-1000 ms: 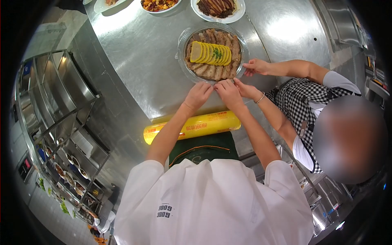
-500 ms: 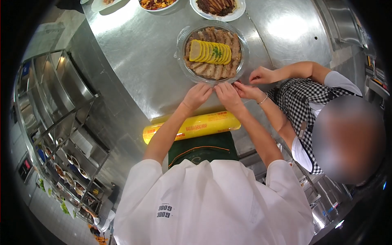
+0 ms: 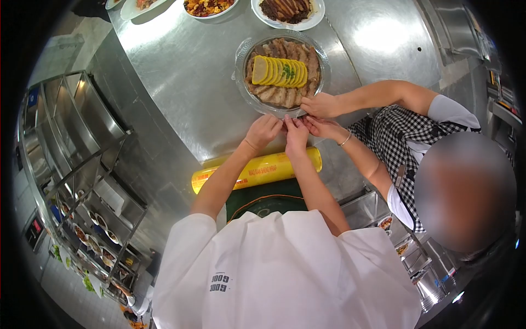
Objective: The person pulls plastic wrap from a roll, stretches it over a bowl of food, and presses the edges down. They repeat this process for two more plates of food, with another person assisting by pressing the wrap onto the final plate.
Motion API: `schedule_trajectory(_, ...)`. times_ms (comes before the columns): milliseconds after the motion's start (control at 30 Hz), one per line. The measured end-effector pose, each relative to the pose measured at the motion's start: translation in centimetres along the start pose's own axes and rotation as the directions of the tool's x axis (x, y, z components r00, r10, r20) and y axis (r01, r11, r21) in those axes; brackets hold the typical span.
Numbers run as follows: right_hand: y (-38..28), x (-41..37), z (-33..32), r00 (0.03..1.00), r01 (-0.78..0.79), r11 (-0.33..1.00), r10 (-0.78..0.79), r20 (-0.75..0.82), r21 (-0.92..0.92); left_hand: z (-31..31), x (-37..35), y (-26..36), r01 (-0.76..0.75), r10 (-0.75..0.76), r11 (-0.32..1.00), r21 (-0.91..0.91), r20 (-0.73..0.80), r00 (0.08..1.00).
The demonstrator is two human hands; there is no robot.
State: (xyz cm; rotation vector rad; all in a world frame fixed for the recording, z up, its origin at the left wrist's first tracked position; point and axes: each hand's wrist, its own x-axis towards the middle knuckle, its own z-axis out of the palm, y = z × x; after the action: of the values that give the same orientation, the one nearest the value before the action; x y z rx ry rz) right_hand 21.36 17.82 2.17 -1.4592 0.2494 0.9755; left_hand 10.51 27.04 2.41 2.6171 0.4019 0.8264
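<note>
Round clear platter (image 3: 240, 60), ringed with brown meat slices and crossed by a row of yellow slices with a green sprig, sits on the brushed steel table (image 3: 186, 71) at twelve o'clock from my hands, its near rim just past my fingertips. My left hand (image 3: 263, 131) is loosely curled with the knuckles up and the fingertips at that near rim. They are tucked under, so I cannot tell whether they pinch anything. My right hand (image 3: 296, 133) lies just beside it at three o'clock, thumbs nearly meeting, with the fingers stretched forward towards the rim. I cannot tell whether it grips anything or only presses down. From three o'clock a co-worker in a black-and-white checked top reaches in. One co-worker's hand (image 3: 320, 105) rests on the platter's rim at about five o'clock of the dish, and the other co-worker's hand with a thin bracelet (image 3: 324, 129) touches the tips of my right fingers. A yellow roll of cling film (image 3: 257, 170) lies crosswise on the table edge at six o'clock from my hands, under my forearms. At twelve o'clock beyond the platter stand a white plate of dark sliced meat (image 3: 313, 16) and a white dish of orange and red food (image 3: 211, 6). A steel shelf rack (image 3: 82, 164) with small bowls stands at nine o'clock.
</note>
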Motion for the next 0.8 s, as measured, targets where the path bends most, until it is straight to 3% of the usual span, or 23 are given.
schedule_trajectory(167, -2.7, -0.6, 1.7, 0.980, -0.183, 0.983, 0.182, -0.075, -0.003, -0.2, 0.3, 0.2, 0.035, -0.035, 0.999, -0.026, -0.002, 0.999)
schedule_trajectory(267, -1.5, 0.3, 1.1, 0.991, -0.114, 0.991, 0.109, -0.075, -0.072, -0.3, 0.4, 0.5, 0.064, -0.064, 0.997, -0.053, -0.003, 0.998)
schedule_trajectory(367, -0.2, 0.1, 0.2, 1.000, -0.003, 1.000, 0.003, 0.001, -0.004, -0.6, 0.3, 0.6, 0.118, -0.120, 0.991, -0.068, -0.019, 0.993)
schedule_trajectory(500, -0.7, -0.9, 0.7, 1.000, -0.006, 1.000, 0.007, -0.029, 0.020, -0.4, 0.5, 1.6, 0.206, -0.213, 0.970, -0.132, -0.041, 0.976)
schedule_trajectory(567, -1.0, -1.2, 1.0, 0.997, -0.027, 0.994, 0.019, -0.073, -0.104, -0.8, 0.6, 2.6, 0.350, -0.371, 0.918, -0.185, -0.089, 0.924)
schedule_trajectory(600, -0.8, -1.1, 0.9, 0.997, -0.028, 0.994, 0.021, -0.074, -0.101, -0.6, 0.4, 3.4, 0.349, -0.369, 0.919, -0.184, -0.086, 0.925)
schedule_trajectory(633, -0.5, -0.8, 0.7, 0.997, 0.008, 0.994, -0.017, -0.080, -0.105, 0.1, 0.1, 4.3, 0.590, -0.640, 0.715, -0.376, -0.010, 0.769)
schedule_trajectory(667, -0.2, -0.6, 0.4, 0.995, 0.045, 0.993, -0.055, -0.085, -0.109, 0.7, -0.1, 4.9, 0.747, -0.830, 0.413, -0.520, 0.123, 0.544)
schedule_trajectory(700, -0.1, -0.6, 0.2, 0.995, 0.045, 0.993, -0.054, -0.085, -0.108, 1.0, 0.0, 5.1, 0.748, -0.829, 0.414, -0.520, 0.123, 0.545)
schedule_trajectory(733, 0.0, -0.6, 0.1, 0.991, 0.091, 0.983, -0.105, -0.081, -0.158, 1.4, 0.1, 4.9, 0.717, -0.878, 0.001, -0.697, 0.343, 0.335)
schedule_trajectory(767, 0.1, -0.7, 0.0, 0.986, 0.135, 0.969, -0.152, -0.073, -0.207, 1.7, 0.1, 4.8, 0.552, -0.796, -0.417, -0.722, 0.583, 0.161)
schedule_trajectory(800, 0.2, -0.8, 0.0, 0.986, 0.133, 0.970, -0.150, -0.070, -0.205, 1.6, 0.2, 4.7, 0.553, -0.799, -0.415, -0.723, 0.580, 0.159)
